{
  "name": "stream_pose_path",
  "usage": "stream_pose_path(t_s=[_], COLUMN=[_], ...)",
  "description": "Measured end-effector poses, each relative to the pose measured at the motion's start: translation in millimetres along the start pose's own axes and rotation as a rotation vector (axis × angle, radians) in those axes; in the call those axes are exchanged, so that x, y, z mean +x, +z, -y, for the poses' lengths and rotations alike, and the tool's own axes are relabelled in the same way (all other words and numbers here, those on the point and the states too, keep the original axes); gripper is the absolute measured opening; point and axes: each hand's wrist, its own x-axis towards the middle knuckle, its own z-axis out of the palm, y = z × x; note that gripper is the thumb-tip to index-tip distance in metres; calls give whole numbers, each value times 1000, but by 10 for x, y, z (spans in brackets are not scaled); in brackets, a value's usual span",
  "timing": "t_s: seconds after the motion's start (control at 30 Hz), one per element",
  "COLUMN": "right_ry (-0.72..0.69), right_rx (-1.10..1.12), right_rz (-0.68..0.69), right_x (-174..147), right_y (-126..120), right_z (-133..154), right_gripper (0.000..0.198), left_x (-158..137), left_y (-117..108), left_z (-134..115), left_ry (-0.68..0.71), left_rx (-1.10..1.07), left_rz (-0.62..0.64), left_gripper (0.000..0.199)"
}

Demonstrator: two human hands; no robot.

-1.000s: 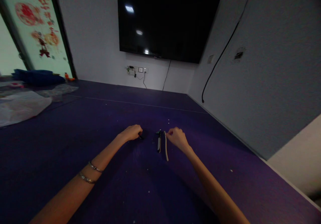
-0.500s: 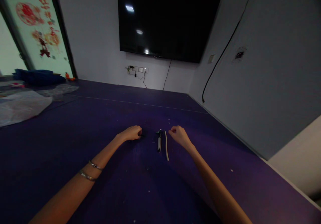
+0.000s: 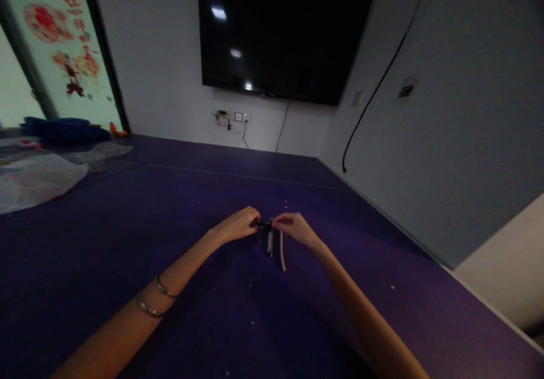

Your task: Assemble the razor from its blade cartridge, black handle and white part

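Observation:
My left hand [image 3: 243, 222] is closed on a small dark object, largely covered by the fingers, just left of a slim black-and-white tool. That tool [image 3: 270, 243] lies lengthwise on the purple surface, its dark head pointing away from me. My right hand [image 3: 296, 227] is pinched closed at the tool's head; whether it grips the head or a tiny piece there is too small to tell. Below the right fingers lies a thin, slightly curved pale strip [image 3: 283, 254], whose far end is hidden behind them.
The purple surface [image 3: 191, 311] carries small white specks. A crumpled whitish plastic sheet [image 3: 38, 183] and a dark blue bundle [image 3: 63, 131] lie at far left. A television [image 3: 284, 36] hangs on the far wall. A black cable [image 3: 378, 87] dangles along the right wall.
My left hand has moved right with the small dark object, up to the tool. My right hand has shifted left, over the strip's far end to the tool's head.

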Motion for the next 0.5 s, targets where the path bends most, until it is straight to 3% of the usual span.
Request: stream_pose_path(t_s=[0.3,0.5], right_ry=[44,135], right_rx=[13,-62], right_rz=[16,-106], right_x=[9,9], right_y=[89,-265], right_z=[-18,-134], right_gripper=[20,21], left_x=[0,-6], left_y=[51,211], left_z=[-165,-243], left_ry=[42,30], left_rx=[52,136], left_rz=[-22,-162], left_gripper=[9,27])
